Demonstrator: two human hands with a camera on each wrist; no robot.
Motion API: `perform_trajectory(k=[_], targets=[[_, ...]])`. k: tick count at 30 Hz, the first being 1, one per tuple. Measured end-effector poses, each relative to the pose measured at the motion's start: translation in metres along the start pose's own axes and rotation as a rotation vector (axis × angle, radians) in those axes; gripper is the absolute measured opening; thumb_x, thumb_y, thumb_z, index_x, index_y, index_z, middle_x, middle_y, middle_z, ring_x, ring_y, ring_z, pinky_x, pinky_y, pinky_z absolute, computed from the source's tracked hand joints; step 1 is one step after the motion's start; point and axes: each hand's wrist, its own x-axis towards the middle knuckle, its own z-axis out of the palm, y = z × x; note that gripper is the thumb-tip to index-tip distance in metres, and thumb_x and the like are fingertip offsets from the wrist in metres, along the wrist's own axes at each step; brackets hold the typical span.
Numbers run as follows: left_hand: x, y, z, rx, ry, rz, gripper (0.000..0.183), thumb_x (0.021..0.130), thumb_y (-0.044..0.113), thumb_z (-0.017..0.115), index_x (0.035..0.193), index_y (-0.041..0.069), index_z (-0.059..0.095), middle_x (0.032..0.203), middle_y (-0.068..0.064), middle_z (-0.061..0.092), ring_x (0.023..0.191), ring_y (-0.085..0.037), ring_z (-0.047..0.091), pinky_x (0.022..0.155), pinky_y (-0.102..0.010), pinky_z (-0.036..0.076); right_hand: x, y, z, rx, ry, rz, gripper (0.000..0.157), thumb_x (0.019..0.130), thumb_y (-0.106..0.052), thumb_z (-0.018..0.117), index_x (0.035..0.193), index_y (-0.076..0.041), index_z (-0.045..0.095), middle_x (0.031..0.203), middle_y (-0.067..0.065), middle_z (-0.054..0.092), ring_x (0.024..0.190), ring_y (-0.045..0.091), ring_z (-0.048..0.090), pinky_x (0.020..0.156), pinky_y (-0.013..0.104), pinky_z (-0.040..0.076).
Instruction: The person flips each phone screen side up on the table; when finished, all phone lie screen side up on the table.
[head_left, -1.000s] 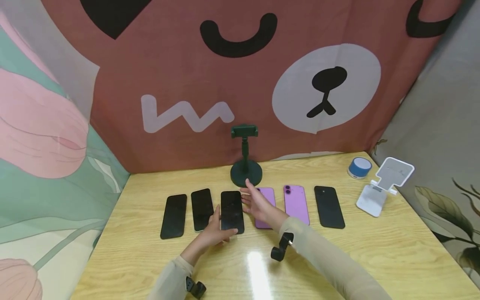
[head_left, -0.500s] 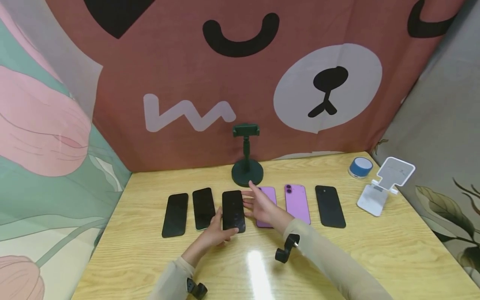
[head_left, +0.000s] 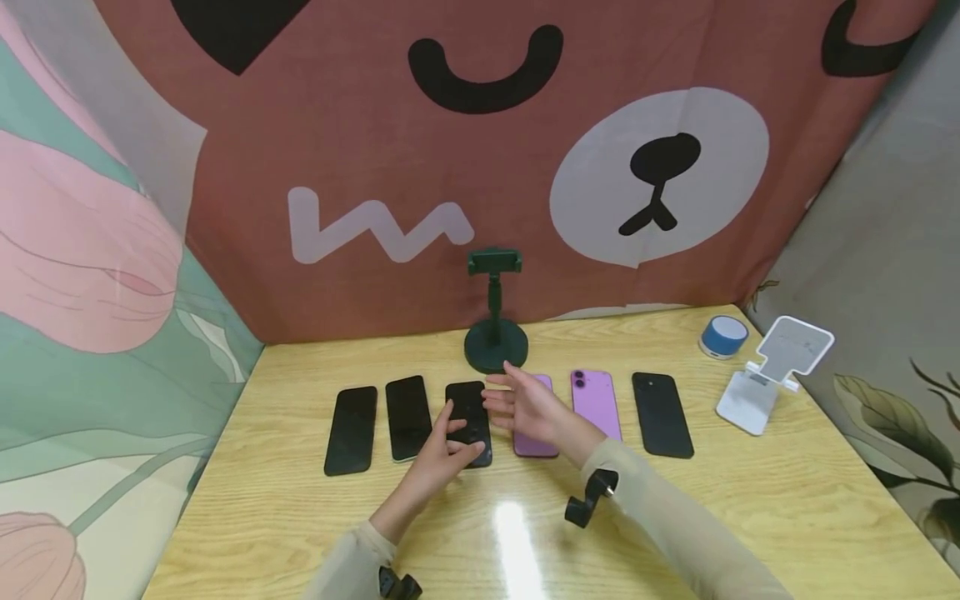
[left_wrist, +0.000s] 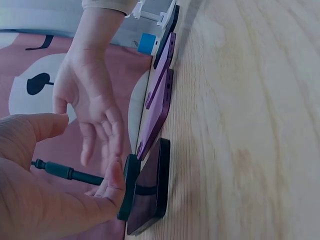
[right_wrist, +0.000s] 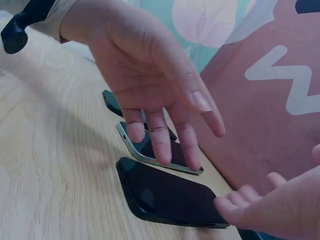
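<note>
A black phone (head_left: 474, 433) lies face up on the wooden table, the third from the left in a row. Over its left side hovers my left hand (head_left: 444, 454), fingers spread and relaxed, holding nothing. My right hand (head_left: 528, 408) is raised at the phone's right edge, palm turned inward, overlapping a purple phone (head_left: 535, 446) in the head view. In the right wrist view, the fingers of the left hand (right_wrist: 145, 75) hang above the phones. Left of the middle phone lie two more dark phones (head_left: 408, 417), one with a pale green edge.
Behind the row stands a dark green phone holder (head_left: 495, 342) on a round base. To the right lie another purple phone (head_left: 595, 404) and a black phone (head_left: 663, 415) with its camera side up. A blue-and-white cylinder (head_left: 723, 337) and a white folding stand (head_left: 748, 400) are farther right.
My left hand has lifted off the middle phone's lower left side and now hovers over it. The right hand has shifted slightly right, its palm turned more into view. The phones stay put.
</note>
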Motion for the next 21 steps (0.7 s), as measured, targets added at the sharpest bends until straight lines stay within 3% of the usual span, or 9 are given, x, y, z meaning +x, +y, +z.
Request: perform_trajectory(k=[3,6,10,13,16,21], targets=[[0.0,0.008,0.006,-0.02,-0.016,0.027,0.085,0.092,0.015,0.063,0.15,0.0,0.003,0.137,-0.031,0.038,0.1,-0.032,0.06,0.075,-0.044,0.051,-0.004,-0.001,-0.005,-0.054,-0.016,-0.085,0.066,0.101,-0.042,0.036,0.147,0.004,0.02,0.15,0.028,0.02,0.138,0.04,0.021,0.11,0.055,0.017],[-0.001,0.013,0.015,-0.048,-0.035,0.053,0.083,0.091,0.009,0.061,0.149,-0.003,0.003,0.135,-0.033,0.04,0.1,-0.034,0.059,0.074,-0.047,0.051,-0.002,0.001,-0.02,-0.122,-0.055,-0.208,0.061,0.099,-0.041,0.042,0.141,0.003,0.034,0.143,0.025,0.037,0.131,0.035,0.038,0.107,0.051,0.028],[0.004,0.004,0.027,-0.043,-0.034,0.089,0.084,0.09,0.01,0.062,0.15,-0.001,0.004,0.134,-0.03,0.041,0.1,-0.031,0.059,0.07,-0.039,0.052,-0.006,-0.001,-0.031,-0.178,-0.044,-0.283,0.059,0.098,-0.039,0.046,0.137,0.004,0.038,0.138,0.025,0.044,0.123,0.029,0.049,0.105,0.045,0.034],[0.012,-0.006,0.035,-0.011,-0.014,0.128,0.085,0.089,0.012,0.065,0.151,0.001,0.007,0.133,-0.028,0.044,0.101,-0.03,0.059,0.07,-0.031,0.051,-0.012,-0.007,-0.031,-0.222,0.029,-0.248,0.06,0.1,-0.034,0.043,0.141,0.007,0.028,0.143,0.031,0.032,0.129,0.035,0.041,0.109,0.045,0.028],[0.018,-0.01,0.041,0.011,-0.002,0.16,0.085,0.088,0.012,0.066,0.15,0.0,0.01,0.131,-0.028,0.045,0.103,-0.033,0.057,0.076,-0.034,0.051,-0.014,-0.01,-0.039,-0.302,0.067,-0.221,0.058,0.102,-0.031,0.039,0.143,0.007,0.024,0.146,0.032,0.026,0.133,0.041,0.031,0.11,0.046,0.024],[0.025,-0.012,0.052,0.05,0.006,0.163,0.085,0.087,0.016,0.067,0.15,0.001,0.012,0.133,-0.027,0.044,0.111,-0.038,0.053,0.088,-0.043,0.049,-0.018,-0.016,-0.055,-0.423,0.058,-0.227,0.054,0.104,-0.026,0.034,0.144,0.009,0.021,0.146,0.031,0.025,0.135,0.043,0.026,0.112,0.048,0.019]])
